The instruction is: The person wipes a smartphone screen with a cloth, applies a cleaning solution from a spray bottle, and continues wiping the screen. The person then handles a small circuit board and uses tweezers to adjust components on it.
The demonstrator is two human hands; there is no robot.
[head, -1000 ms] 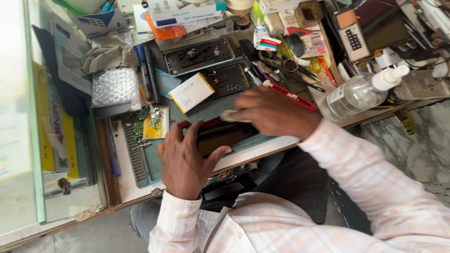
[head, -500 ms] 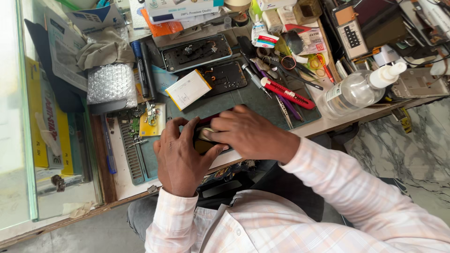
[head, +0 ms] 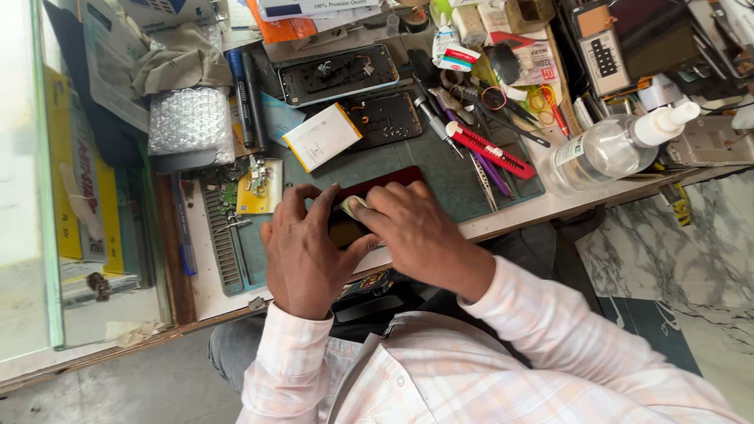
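A dark red phone [head: 382, 182] lies on the green work mat [head: 440, 177], mostly covered by both hands. My left hand [head: 302, 251] grips its near end, fingers curled over the edge. My right hand [head: 416, 232] presses a small pale wad, perhaps cloth [head: 351, 206], onto the phone's dark screen. Both forearms wear a pale checked shirt.
A clear spray bottle [head: 605, 149] lies at the right. A red-handled cutter [head: 491, 151], tweezers and screwdrivers sit on the mat. Behind lie an opened phone frame [head: 338, 74], a white battery [head: 322, 137] and bubble wrap [head: 188, 122]. Glass counter at left.
My right hand has slid left along the phone toward my left hand, rubbing the pale wad over the screen. My left hand keeps its hold. The view has shifted slightly.
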